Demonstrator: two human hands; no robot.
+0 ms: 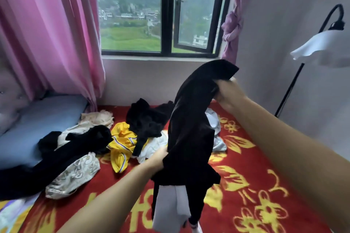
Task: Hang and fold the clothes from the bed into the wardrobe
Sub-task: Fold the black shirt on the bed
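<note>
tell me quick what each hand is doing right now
Left hand: grips the black garment low down.
Right hand: grips the same garment's top end, lifted above the bed.

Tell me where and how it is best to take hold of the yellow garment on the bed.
The yellow garment lies crumpled between dark clothes. Its lower flap points toward the person and lies free on the red blanket. Probably best to pinch that flap, coming from the near side, from above; its upper edge sits under a black garment.
</note>
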